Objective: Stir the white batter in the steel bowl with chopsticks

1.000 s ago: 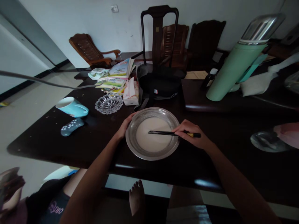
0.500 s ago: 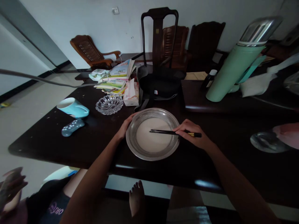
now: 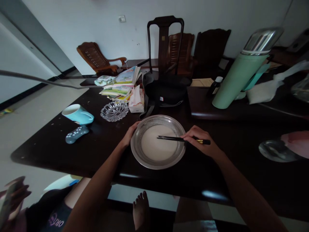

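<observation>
One bare foot is nearest, below the edge of the dark surface, on which one metal bowl stands upright, holding a pale, milky liquid. The bowl looks stiff and fairly light, its smooth wall perhaps slippery when wet; the liquid should slosh easily, so the outer rim, at opposite sides, seems the best hold. The left grip touches the bowl's left side; its fingers are partly hidden, so whether they pinch the rim I cannot tell. The right grip is closed around two slim black chopsticks, probably rigid, best taken at the thick end, their tips over or in the liquid. Beyond stand one controller, one blue mug, one glass dish, one tissue pack, one black bag and one green flask. Farthest are four wooden chairs.
</observation>
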Demonstrator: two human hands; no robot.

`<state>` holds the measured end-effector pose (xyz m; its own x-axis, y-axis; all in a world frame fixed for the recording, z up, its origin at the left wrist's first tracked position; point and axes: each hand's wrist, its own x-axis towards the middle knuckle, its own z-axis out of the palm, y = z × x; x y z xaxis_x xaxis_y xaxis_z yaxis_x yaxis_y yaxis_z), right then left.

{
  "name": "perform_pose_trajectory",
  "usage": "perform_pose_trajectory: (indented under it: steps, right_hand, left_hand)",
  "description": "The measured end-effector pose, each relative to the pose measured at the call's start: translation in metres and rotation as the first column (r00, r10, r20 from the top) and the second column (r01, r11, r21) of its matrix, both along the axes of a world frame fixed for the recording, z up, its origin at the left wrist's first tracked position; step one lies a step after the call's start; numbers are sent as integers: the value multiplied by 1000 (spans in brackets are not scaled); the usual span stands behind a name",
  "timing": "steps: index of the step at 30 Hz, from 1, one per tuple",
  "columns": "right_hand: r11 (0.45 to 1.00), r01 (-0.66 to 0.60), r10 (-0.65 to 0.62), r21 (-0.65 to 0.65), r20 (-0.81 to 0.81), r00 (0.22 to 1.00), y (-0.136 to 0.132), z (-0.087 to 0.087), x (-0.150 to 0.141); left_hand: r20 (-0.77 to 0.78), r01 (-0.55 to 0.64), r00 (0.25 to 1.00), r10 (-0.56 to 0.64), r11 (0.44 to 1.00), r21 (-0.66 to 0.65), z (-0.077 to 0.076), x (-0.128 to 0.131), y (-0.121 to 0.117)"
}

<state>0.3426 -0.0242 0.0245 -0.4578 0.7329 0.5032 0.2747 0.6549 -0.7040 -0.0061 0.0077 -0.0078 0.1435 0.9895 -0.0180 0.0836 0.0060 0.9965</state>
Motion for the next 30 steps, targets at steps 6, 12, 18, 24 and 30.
perform_pose_trajectory:
  steps: [6,12,18,24,30]
  right_hand:
    - [996,-7,3,-92,-43,999,-1,4,7]
    - [999,-20,20,-28,8,1000,-2,1,-3]
    - [995,6,-13,-98,-67,998,0,5,12]
    - [996,-45,45,-78,0,999,-4,0,-5]
    - [995,50,-55,-86,-58,997,1,2,12]
  left_hand:
    - [4,9,1000,-9,1000,8,-3,-1,1]
    - [-23,9,1000,-9,1000,29,0,-1,1]
    - [-18,4,1000,-4,999,39,0,-1,-1]
    - [-9,5,1000,-5,1000,20,-1,-1,-1]
    - [-40,-3,999,5,999,37,1,-1,-2]
